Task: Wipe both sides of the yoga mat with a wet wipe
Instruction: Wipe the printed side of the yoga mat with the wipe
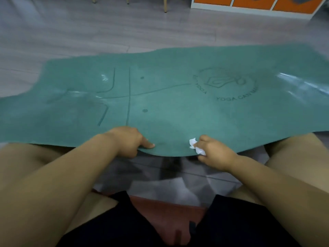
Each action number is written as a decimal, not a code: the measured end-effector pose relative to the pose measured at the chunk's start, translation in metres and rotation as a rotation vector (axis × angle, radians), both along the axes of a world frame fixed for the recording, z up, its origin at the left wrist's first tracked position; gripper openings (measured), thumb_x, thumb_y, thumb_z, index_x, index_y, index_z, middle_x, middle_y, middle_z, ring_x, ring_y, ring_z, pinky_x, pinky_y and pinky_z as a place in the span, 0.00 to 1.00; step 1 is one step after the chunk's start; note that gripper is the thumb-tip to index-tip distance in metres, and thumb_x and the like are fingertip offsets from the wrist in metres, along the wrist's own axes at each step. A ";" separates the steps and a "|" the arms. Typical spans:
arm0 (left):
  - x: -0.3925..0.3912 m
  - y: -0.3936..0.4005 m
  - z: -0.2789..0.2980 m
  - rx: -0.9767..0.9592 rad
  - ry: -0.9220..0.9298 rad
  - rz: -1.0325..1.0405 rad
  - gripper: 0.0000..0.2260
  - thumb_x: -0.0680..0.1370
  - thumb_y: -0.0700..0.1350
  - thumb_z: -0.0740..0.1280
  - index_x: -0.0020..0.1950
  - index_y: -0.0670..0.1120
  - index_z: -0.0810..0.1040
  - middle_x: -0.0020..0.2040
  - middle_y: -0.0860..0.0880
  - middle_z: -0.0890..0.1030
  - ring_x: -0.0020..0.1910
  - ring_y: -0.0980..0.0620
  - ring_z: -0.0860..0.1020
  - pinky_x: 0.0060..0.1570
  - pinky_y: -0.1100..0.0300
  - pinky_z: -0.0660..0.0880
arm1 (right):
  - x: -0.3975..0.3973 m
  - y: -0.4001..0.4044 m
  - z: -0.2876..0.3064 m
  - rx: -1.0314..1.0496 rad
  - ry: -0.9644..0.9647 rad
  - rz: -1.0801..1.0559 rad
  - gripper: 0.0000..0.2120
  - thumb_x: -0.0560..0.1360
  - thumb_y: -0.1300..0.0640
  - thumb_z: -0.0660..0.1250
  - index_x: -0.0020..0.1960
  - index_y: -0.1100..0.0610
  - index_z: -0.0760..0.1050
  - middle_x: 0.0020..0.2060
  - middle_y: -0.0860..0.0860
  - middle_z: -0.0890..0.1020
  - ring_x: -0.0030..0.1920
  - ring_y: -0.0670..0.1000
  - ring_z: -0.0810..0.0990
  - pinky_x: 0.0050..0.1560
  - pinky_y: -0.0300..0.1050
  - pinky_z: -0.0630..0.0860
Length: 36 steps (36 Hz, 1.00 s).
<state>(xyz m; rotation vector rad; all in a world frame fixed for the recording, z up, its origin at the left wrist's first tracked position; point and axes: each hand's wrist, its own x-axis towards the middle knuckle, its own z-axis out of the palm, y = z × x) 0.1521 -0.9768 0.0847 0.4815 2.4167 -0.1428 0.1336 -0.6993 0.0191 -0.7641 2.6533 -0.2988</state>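
Observation:
A green yoga mat (169, 97) with printed lines and a round logo lies spread across the floor and over my knees. Its near edge is lifted off the floor. My left hand (128, 141) pinches that near edge, thumb on top and fingers underneath. My right hand (211, 152) grips the same edge a little to the right and also holds a crumpled white wet wipe (195, 147) against the mat. Wet, shiny streaks show on the mat at the far right and near the left.
I sit on the grey tiled floor (106, 32) with my knees apart under the mat. Chair legs (165, 6) stand at the far top. An orange and white cabinet (258, 4) runs along the top right.

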 end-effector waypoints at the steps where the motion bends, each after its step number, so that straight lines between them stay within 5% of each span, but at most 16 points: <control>1: 0.006 0.002 -0.005 0.005 -0.013 -0.003 0.27 0.75 0.45 0.61 0.70 0.67 0.63 0.71 0.52 0.69 0.67 0.49 0.70 0.64 0.57 0.68 | 0.005 0.002 -0.006 0.014 -0.014 -0.001 0.12 0.74 0.60 0.62 0.56 0.57 0.76 0.44 0.47 0.65 0.50 0.57 0.75 0.43 0.35 0.61; 9: 0.011 0.025 -0.040 -0.052 -0.173 -0.062 0.22 0.75 0.47 0.63 0.68 0.59 0.71 0.69 0.52 0.72 0.66 0.48 0.71 0.64 0.57 0.69 | 0.005 -0.007 -0.017 0.132 -0.216 0.089 0.08 0.75 0.54 0.66 0.51 0.56 0.76 0.47 0.48 0.67 0.53 0.50 0.74 0.43 0.36 0.62; 11: 0.005 0.026 -0.046 -0.032 -0.195 -0.024 0.19 0.75 0.50 0.63 0.66 0.58 0.74 0.67 0.53 0.74 0.64 0.49 0.72 0.62 0.58 0.71 | -0.002 -0.012 -0.019 0.163 -0.251 0.093 0.04 0.74 0.52 0.67 0.41 0.50 0.76 0.43 0.47 0.67 0.48 0.48 0.71 0.42 0.37 0.61; 13: -0.005 0.023 -0.053 -0.010 -0.199 0.011 0.17 0.75 0.50 0.63 0.64 0.57 0.76 0.65 0.52 0.76 0.63 0.49 0.73 0.61 0.57 0.71 | -0.012 -0.015 -0.021 0.165 -0.271 0.099 0.11 0.75 0.53 0.64 0.34 0.47 0.70 0.39 0.47 0.67 0.47 0.50 0.72 0.43 0.38 0.62; 18: -0.044 -0.001 -0.075 -0.046 -0.125 0.105 0.16 0.77 0.48 0.60 0.65 0.54 0.74 0.64 0.48 0.74 0.63 0.46 0.73 0.59 0.55 0.71 | -0.046 -0.029 -0.020 0.152 -0.204 0.074 0.12 0.78 0.56 0.57 0.50 0.49 0.80 0.43 0.47 0.66 0.50 0.51 0.76 0.44 0.39 0.66; 22: -0.078 -0.024 -0.089 -0.124 -0.108 0.150 0.16 0.78 0.48 0.59 0.66 0.50 0.71 0.65 0.47 0.72 0.63 0.46 0.72 0.58 0.54 0.70 | -0.090 -0.045 -0.028 0.060 -0.122 -0.007 0.13 0.77 0.59 0.57 0.51 0.50 0.80 0.46 0.50 0.72 0.53 0.54 0.76 0.54 0.44 0.72; 27: -0.118 -0.053 -0.109 -0.122 -0.039 0.287 0.19 0.77 0.51 0.62 0.68 0.51 0.67 0.65 0.47 0.69 0.65 0.44 0.69 0.60 0.50 0.70 | -0.149 -0.069 -0.045 0.003 0.032 -0.203 0.12 0.75 0.63 0.58 0.51 0.58 0.79 0.50 0.56 0.75 0.52 0.57 0.76 0.51 0.47 0.73; 36: -0.146 -0.096 -0.155 -0.091 -0.018 0.532 0.45 0.70 0.69 0.64 0.77 0.50 0.48 0.77 0.46 0.49 0.76 0.40 0.50 0.73 0.45 0.56 | -0.237 -0.121 -0.080 -0.194 0.195 -0.464 0.14 0.77 0.62 0.59 0.58 0.54 0.78 0.54 0.58 0.74 0.52 0.60 0.76 0.51 0.43 0.68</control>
